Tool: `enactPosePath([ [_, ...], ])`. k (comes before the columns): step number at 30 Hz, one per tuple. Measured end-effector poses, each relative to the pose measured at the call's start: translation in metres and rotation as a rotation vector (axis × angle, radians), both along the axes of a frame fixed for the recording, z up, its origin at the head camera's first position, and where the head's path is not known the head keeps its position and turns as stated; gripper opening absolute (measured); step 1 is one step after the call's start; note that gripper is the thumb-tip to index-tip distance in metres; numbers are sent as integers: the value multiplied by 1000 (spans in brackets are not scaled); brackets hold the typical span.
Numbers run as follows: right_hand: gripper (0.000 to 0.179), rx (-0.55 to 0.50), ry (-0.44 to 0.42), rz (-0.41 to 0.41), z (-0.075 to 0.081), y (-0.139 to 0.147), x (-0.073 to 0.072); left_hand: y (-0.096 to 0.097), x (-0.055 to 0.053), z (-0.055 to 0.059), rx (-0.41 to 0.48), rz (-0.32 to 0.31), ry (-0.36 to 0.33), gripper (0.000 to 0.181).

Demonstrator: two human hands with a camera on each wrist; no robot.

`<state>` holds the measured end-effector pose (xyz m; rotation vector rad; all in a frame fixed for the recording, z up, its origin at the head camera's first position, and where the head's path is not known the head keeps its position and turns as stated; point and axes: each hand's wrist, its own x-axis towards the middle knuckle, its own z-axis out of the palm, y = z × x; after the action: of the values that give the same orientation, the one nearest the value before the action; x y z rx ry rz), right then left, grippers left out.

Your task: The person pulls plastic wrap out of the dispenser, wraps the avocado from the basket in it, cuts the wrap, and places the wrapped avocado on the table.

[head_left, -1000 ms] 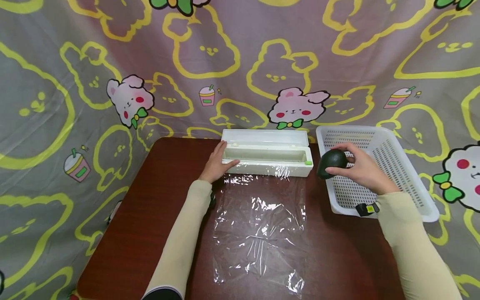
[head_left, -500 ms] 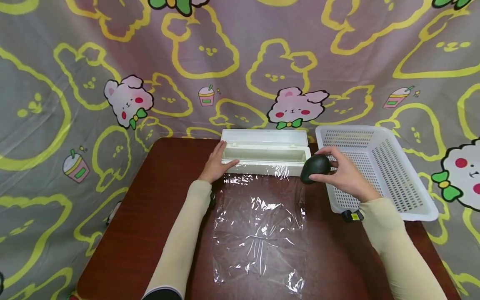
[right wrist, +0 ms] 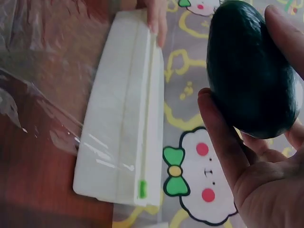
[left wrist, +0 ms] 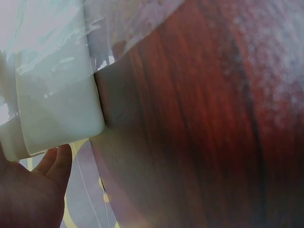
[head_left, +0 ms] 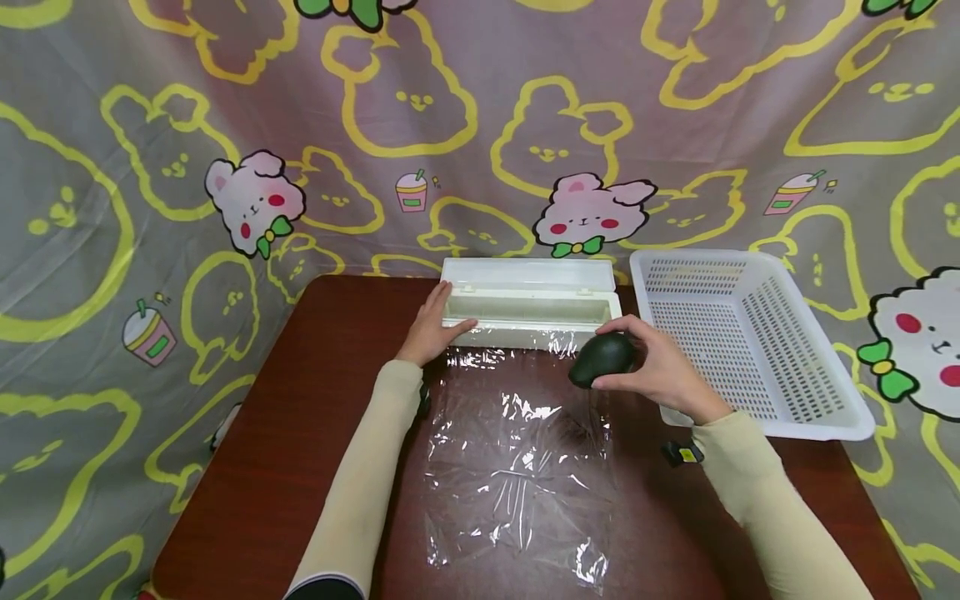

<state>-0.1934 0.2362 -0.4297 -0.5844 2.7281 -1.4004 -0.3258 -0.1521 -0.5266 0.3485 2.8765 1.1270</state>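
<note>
My right hand [head_left: 660, 373] grips a dark green avocado [head_left: 602, 358] between thumb and fingers, above the upper right part of a clear cling film sheet [head_left: 517, 492]. In the right wrist view the avocado [right wrist: 249, 71] is large, its narrow end pointing up. The film runs from the front of a white cling film dispenser [head_left: 502, 337] towards me and lies wrinkled on the table. The dispenser's lid [head_left: 528, 274] is raised. At its left end, my left hand [head_left: 429, 332] holds the dispenser, thumb over the front edge and fingers along the end wall, partly seen in the left wrist view.
A white perforated basket [head_left: 843, 392] stands on the right, close to the dispenser's right end. The dark red-brown table [head_left: 300, 417] backs onto a patterned curtain [head_left: 480, 83]. A green slider [right wrist: 143, 189] sits on the dispenser near its right end.
My right hand has carried the avocado leftward and towards me, from over the basket's left rim to above the film. The left hand has kept its place on the dispenser.
</note>
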Motion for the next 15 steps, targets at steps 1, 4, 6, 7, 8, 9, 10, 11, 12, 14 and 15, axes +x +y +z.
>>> enactPosePath([
  [1,72,-1,-1,1,0,-2,1,0,0,0,2,0,-2,99],
  [4,73,-20,-5,5,-3,-10,6,1,0,0,0,2,1,100],
  [6,74,-20,-6,9,-6,-14,8,1,0,0,-2,2,5,100],
  [7,74,-22,-1,18,-8,-17,9,1,-1,0,-1,-1,8,100],
  [8,74,-24,-1,28,-10,-19,9,0,-1,0,-1,-3,11,100],
  [9,74,-26,2,38,-12,-21,10,0,-1,1,1,-5,13,100],
  [10,74,-25,12,47,-15,-24,12,0,-1,1,0,-5,13,100],
  [11,74,-24,30,61,-17,-26,13,0,-1,1,0,-7,15,100],
  [12,73,-24,52,73,-20,-29,14,0,-1,1,2,-8,15,100],
  [14,72,-15,96,89,-23,-34,17,0,-1,1,-1,-8,14,100],
  [15,70,-9,115,96,-25,-37,19,0,-1,0,-2,-7,13,100],
])
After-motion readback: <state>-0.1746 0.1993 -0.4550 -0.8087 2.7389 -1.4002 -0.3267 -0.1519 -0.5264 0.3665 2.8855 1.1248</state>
